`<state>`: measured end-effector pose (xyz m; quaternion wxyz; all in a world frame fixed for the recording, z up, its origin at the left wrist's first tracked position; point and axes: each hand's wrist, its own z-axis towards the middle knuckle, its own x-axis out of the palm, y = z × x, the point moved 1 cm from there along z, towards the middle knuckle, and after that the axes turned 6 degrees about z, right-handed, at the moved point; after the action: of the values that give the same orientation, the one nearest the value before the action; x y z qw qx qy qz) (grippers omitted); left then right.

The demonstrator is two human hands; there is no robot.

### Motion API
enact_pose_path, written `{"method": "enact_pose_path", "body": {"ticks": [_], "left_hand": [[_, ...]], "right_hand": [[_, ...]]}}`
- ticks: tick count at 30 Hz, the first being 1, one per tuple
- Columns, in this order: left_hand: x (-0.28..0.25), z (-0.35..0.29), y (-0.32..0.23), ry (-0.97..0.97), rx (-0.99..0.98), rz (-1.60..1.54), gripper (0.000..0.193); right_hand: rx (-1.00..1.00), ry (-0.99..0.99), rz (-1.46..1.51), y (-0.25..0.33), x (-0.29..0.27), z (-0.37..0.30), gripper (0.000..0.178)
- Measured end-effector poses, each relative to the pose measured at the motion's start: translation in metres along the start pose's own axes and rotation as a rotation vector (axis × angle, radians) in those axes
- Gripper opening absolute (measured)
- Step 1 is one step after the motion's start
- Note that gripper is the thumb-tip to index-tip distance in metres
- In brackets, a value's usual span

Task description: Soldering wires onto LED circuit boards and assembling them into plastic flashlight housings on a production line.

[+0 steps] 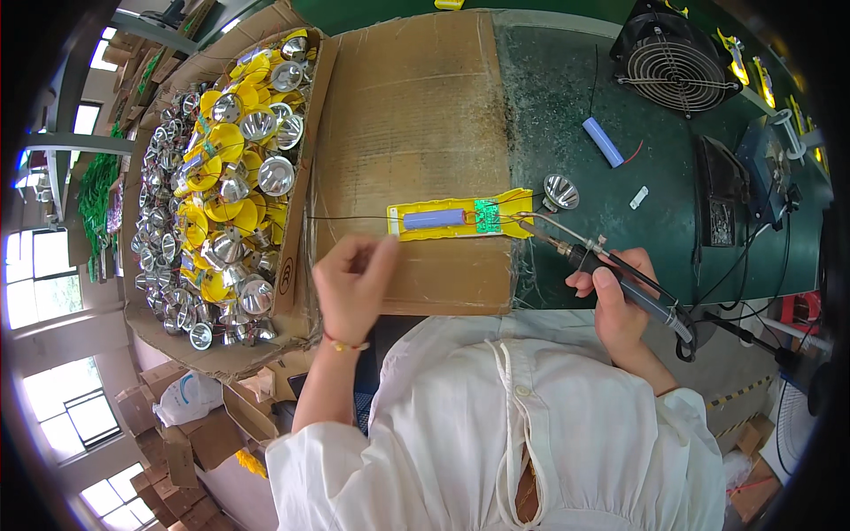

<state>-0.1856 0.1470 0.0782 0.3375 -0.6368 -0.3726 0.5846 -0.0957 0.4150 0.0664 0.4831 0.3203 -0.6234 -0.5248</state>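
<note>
In front of me a yellow plastic housing [434, 236] lies open on the cardboard sheet. It holds a purple cylindrical battery cell [433, 219] and a green circuit board [488, 217]. A thin black wire [350, 218] runs out from its left end. My left hand [352, 281] hovers just below that end, fingers curled together; whatever is between them is hidden. My right hand [615, 296] grips a soldering iron [639, 298] with a thin metal feed tube along it. Its tip points at the housing's right end, beside a silver reflector cup [560, 192].
At left stands a cardboard box [305, 168] heaped with reflectors and yellow parts. On the green bench [567, 97] lie another purple cell [603, 142] and a small white piece [638, 196]. A black fan [677, 71] and a blue soldering station [763, 155] stand at right, with cables.
</note>
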Motion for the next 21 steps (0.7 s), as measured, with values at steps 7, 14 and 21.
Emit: {"method": "enact_pose_path", "body": {"ticks": [7, 14, 21], "left_hand": [[0.006, 0.011, -0.027, -0.13, 0.628, 0.305, 0.015], [0.045, 0.019, -0.031, -0.042, 0.764, 0.382, 0.015], [0.054, 0.021, -0.028, 0.032, 0.748, 0.4, 0.011]], "right_hand": [[0.043, 0.062, 0.032, -0.001, 0.001, 0.002, 0.017], [0.044, 0.107, -0.095, 0.0, 0.006, 0.003, 0.019], [0.019, 0.136, -0.11, -0.001, 0.003, 0.006, 0.016]]}}
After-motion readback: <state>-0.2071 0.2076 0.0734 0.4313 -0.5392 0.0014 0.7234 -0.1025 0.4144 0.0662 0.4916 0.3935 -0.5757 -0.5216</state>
